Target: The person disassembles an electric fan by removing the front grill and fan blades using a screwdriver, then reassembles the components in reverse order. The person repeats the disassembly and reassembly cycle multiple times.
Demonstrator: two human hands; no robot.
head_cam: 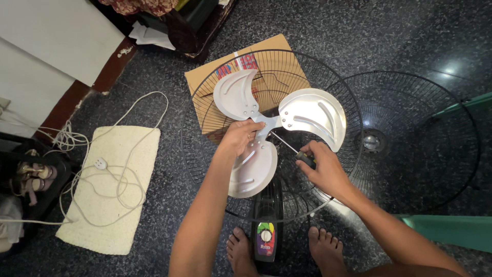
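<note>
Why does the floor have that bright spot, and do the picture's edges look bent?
Head view: a light glares off the glossy dark floor at upper right; the metal fan blades shine; the wide lens bows the edges; both hands, left hand and right hand, look sharp.

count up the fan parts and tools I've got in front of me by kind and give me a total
Metal fan blades: 3
Wire fan guards: 2
Screwdriver, in the right hand: 1
Fan base with control dial: 1
Total: 7
</note>
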